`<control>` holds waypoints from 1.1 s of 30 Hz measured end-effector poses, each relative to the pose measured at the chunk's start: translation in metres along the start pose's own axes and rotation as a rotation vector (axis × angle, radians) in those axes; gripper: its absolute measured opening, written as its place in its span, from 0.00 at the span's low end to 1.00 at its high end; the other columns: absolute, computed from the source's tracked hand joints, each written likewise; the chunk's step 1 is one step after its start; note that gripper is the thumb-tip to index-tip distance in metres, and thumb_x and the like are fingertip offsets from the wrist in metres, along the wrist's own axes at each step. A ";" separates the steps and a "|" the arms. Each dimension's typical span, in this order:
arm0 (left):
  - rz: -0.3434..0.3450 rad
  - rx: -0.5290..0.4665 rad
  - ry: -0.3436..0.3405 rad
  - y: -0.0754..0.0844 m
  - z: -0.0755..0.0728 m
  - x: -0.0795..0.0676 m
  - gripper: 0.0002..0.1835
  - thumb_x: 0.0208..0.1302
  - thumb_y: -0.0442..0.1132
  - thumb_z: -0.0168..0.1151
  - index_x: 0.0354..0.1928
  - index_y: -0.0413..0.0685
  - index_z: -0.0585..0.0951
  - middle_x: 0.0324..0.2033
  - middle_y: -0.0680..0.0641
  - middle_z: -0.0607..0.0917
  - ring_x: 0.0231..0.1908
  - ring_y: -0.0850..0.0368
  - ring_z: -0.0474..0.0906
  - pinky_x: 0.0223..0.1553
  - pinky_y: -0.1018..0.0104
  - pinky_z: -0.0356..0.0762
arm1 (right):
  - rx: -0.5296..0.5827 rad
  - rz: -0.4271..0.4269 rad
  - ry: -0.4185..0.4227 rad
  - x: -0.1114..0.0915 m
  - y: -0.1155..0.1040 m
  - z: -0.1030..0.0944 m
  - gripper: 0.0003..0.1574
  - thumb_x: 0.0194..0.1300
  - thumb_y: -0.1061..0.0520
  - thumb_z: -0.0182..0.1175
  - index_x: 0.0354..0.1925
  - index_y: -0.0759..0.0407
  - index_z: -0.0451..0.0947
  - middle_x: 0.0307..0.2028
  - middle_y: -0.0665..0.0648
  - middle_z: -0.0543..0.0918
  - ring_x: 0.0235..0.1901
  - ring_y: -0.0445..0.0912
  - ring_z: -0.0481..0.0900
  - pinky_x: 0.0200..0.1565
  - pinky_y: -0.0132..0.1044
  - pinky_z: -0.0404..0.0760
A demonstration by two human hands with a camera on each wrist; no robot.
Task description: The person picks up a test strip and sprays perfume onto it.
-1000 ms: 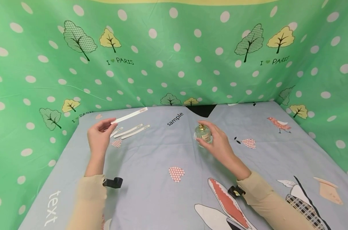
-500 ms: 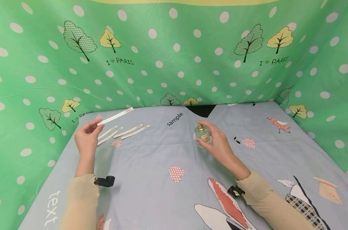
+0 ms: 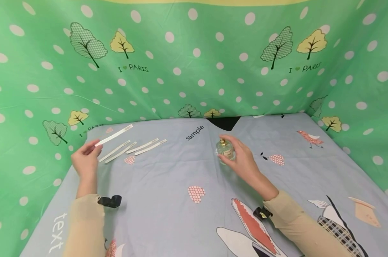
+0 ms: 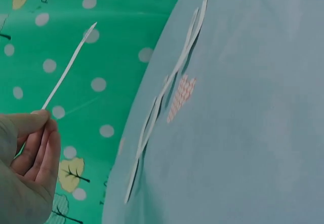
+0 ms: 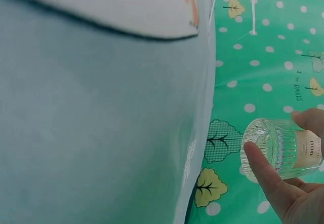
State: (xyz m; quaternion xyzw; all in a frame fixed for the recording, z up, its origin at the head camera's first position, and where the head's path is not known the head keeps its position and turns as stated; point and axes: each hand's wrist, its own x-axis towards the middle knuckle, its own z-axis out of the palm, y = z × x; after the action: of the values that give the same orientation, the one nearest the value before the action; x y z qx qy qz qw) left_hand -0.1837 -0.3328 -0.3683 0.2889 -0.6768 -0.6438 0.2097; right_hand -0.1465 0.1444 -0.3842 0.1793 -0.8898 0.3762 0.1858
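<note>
My left hand [image 3: 86, 159] pinches one end of a white paper test strip [image 3: 114, 135] between thumb and fingers. The strip slants up and away to the right, raised above the table, with small print at its far end. Several similar strips [image 3: 146, 146] lie on the cloth to the right of this hand. My right hand [image 3: 243, 154] grips a ribbed clear-glass perfume bottle [image 3: 225, 151] with a gold spray neck and a cream label. In the right wrist view the thumb and fingers wrap the bottle [image 5: 283, 148], and its thick glass base faces the camera.
A grey-blue printed cloth [image 3: 168, 214] covers the table. Green dotted curtains [image 3: 194, 71] stand behind it and along both sides. Black camera mounts [image 3: 110, 201] sit on both wrists.
My left hand has moved left and slightly toward me with the strip, uncovering more strips on the cloth. The right hand and perfume bottle have stayed almost still.
</note>
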 end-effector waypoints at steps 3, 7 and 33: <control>-0.041 -0.002 0.012 -0.002 -0.005 0.006 0.15 0.62 0.30 0.68 0.51 0.47 0.87 0.23 0.63 0.83 0.26 0.73 0.82 0.32 0.86 0.80 | -0.005 0.003 -0.006 0.000 0.000 0.000 0.39 0.59 0.57 0.73 0.66 0.49 0.69 0.62 0.58 0.79 0.54 0.54 0.82 0.48 0.50 0.84; -0.099 0.022 0.013 -0.007 -0.010 0.015 0.16 0.63 0.32 0.67 0.54 0.48 0.85 0.23 0.64 0.83 0.26 0.73 0.81 0.31 0.86 0.80 | -0.008 0.007 -0.008 0.000 0.000 0.000 0.39 0.59 0.57 0.73 0.66 0.48 0.69 0.62 0.58 0.79 0.53 0.54 0.82 0.48 0.50 0.84; -0.158 0.319 -0.033 -0.048 -0.035 0.044 0.22 0.67 0.30 0.60 0.63 0.36 0.77 0.12 0.70 0.74 0.17 0.78 0.75 0.24 0.84 0.78 | -0.016 0.013 -0.011 0.000 0.002 0.002 0.40 0.58 0.57 0.73 0.66 0.49 0.69 0.61 0.59 0.79 0.51 0.54 0.82 0.46 0.49 0.85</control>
State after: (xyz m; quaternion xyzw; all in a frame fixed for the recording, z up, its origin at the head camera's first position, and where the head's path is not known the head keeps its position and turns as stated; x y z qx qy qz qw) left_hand -0.1880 -0.3886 -0.4170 0.3601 -0.7491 -0.5473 0.0986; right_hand -0.1476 0.1441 -0.3868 0.1741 -0.8950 0.3691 0.1800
